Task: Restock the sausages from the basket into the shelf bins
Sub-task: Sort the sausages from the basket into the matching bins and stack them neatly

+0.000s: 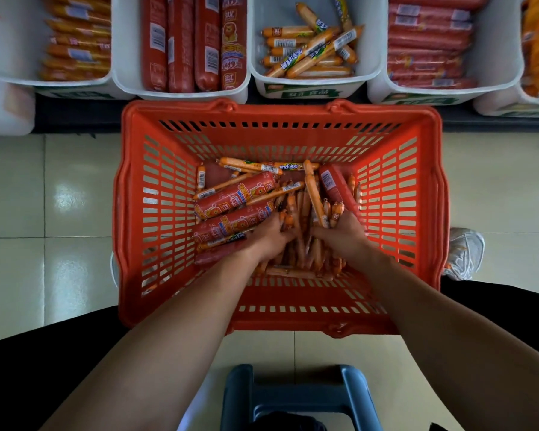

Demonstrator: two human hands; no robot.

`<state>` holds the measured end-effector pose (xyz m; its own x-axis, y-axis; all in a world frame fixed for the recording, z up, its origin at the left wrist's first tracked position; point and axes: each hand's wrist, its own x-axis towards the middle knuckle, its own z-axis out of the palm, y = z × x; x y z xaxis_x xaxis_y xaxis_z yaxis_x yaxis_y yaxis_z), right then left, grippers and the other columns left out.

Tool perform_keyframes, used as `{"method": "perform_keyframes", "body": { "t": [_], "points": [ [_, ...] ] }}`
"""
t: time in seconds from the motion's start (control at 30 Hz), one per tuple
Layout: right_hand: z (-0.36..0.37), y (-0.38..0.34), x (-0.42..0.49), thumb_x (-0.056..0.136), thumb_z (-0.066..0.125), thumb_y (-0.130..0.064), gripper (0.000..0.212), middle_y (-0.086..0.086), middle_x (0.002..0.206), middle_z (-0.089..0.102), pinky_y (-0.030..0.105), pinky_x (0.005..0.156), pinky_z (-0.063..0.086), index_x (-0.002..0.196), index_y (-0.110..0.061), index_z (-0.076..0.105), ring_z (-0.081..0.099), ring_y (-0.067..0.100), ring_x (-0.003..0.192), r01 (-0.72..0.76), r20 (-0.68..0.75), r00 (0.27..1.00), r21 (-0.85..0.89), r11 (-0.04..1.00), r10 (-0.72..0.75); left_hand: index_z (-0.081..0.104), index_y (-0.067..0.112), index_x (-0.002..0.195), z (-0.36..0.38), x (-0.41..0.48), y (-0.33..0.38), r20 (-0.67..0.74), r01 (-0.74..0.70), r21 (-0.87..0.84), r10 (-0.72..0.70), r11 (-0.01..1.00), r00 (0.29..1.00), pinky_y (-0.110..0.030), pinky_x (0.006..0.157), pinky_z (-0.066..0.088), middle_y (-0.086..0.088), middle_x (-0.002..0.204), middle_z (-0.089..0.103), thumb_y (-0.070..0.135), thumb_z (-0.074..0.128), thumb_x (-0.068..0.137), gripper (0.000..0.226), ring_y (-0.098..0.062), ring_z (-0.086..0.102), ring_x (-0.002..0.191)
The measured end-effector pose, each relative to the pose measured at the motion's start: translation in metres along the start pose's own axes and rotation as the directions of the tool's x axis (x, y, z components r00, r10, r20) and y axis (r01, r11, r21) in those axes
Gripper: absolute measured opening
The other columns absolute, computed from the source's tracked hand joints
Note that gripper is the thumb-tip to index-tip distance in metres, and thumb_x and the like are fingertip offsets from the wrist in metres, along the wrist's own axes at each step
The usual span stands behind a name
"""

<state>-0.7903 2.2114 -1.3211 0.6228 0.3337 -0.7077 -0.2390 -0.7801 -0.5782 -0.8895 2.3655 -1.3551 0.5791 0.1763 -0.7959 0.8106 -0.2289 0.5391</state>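
Left grip (269, 239) and right grip (341, 233) each clutched thin orange sausages (311, 194) — fat red sausages (231, 197) beside them showed white barcode labels.

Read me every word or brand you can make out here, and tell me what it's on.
"双汇": thick red sausages in a shelf bin.
"甜玉米香肠", probably: thin orange sausages in the next bin.
Barcode numbers and bin front labels: too blurred to read.

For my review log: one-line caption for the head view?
Left hand and right hand grip thin sausages in red basket by shelf bins.
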Motion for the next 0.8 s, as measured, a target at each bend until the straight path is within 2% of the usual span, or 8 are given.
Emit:
{"method": "perform_keyframes", "body": {
  "t": [0.1,0.2,0.27,0.37,0.47,0.6,0.73,0.8],
  "points": [
    [-0.009,-0.009,-0.005,0.076,0.08,-0.012,0.029,-0.006,0.087,0.072,0.024,0.067,0.055,0.092,-0.03,0.064,0.07,0.008,0.078,-0.013,-0.001,1.0,0.118,0.993,0.013,0.058,0.022,0.126,-0.003,-0.008,0.01,-0.006,-0.027,-0.025,0.027,0.999,1.0,-0.029,0.09,0.042,0.004,0.119,0.063,0.035,0.059,0.098,0.03,-0.019,0.058,0.114],
    [-0.019,-0.017,-0.011,0.078,0.077,-0.014,0.018,0.0,0.086,0.073,0.03,0.07,0.059,0.088,-0.024,0.068,0.072,0.015,0.08,-0.037,0.01,0.999,0.113,0.993,0.036,0.052,0.018,0.132,-0.005,-0.02,0.026,-0.054,-0.065,0.017,0.066,0.998,0.996,-0.028,0.09,0.039,-0.001,0.128,0.06,0.038,0.055,0.1,0.038,-0.021,0.055,0.119],
    [-0.026,-0.025,-0.016,0.078,0.076,-0.012,0.016,-0.001,0.081,0.073,0.027,0.065,0.057,0.085,-0.025,0.068,0.072,0.011,0.074,-0.022,-0.018,1.0,0.153,0.988,0.025,0.048,0.015,0.134,-0.009,-0.028,0.04,-0.107,-0.056,-0.023,0.053,0.998,0.993,-0.028,0.09,0.036,-0.006,0.131,0.057,0.041,0.052,0.101,0.042,-0.025,0.052,0.122],
    [-0.039,-0.041,-0.03,0.08,0.075,-0.015,0.01,-0.004,0.066,0.069,0.023,0.054,0.049,0.077,-0.02,0.067,0.067,0.008,0.057,-0.023,-0.05,0.998,0.149,0.989,0.031,0.037,0.015,0.148,-0.021,-0.048,0.063,-0.176,-0.045,-0.087,0.029,0.995,0.984,-0.034,0.105,0.036,-0.009,0.149,0.046,0.05,0.046,0.101,0.06,-0.03,0.043,0.137],
    [-0.051,-0.062,-0.045,0.079,0.073,-0.021,0.013,-0.001,0.057,0.066,0.021,0.047,0.045,0.073,-0.01,0.068,0.062,0.013,0.047,-0.037,-0.03,0.999,0.141,0.989,0.042,0.022,0.014,0.157,-0.041,-0.074,0.085,-0.216,-0.036,-0.142,0.005,0.989,0.976,-0.036,0.115,0.025,-0.009,0.162,0.027,0.05,0.044,0.102,0.07,-0.03,0.027,0.147],
    [-0.069,-0.103,-0.071,0.08,0.074,-0.023,0.019,0.002,0.054,0.063,0.019,0.042,0.04,0.069,-0.008,0.069,0.057,0.012,0.043,0.055,-0.022,0.998,0.085,0.995,-0.053,0.051,0.02,0.137,-0.073,-0.107,0.107,-0.263,-0.05,-0.189,-0.002,0.981,0.965,-0.037,0.104,0.042,-0.004,0.14,0.056,0.044,0.066,0.091,0.054,-0.026,0.052,0.125],
    [-0.091,-0.145,-0.095,0.079,0.076,-0.024,0.026,0.019,0.065,0.066,0.032,0.052,0.048,0.075,0.0,0.066,0.061,0.023,0.053,0.207,-0.002,0.978,0.006,0.978,-0.207,0.056,0.02,0.128,-0.11,-0.145,0.129,-0.309,-0.132,-0.173,0.073,0.976,0.948,-0.036,0.097,0.048,-0.001,0.125,0.064,0.034,0.07,0.087,0.046,-0.018,0.061,0.109],
    [-0.105,-0.165,-0.105,0.081,0.076,-0.023,0.026,0.016,0.067,0.066,0.034,0.059,0.049,0.079,0.0,0.065,0.062,0.022,0.057,0.289,-0.001,0.957,-0.014,0.957,-0.289,0.057,0.015,0.126,-0.129,-0.163,0.141,-0.329,-0.183,-0.174,0.118,0.968,0.937,-0.033,0.088,0.053,-0.005,0.118,0.068,0.022,0.068,0.091,0.037,-0.017,0.067,0.097]
  ]
}}
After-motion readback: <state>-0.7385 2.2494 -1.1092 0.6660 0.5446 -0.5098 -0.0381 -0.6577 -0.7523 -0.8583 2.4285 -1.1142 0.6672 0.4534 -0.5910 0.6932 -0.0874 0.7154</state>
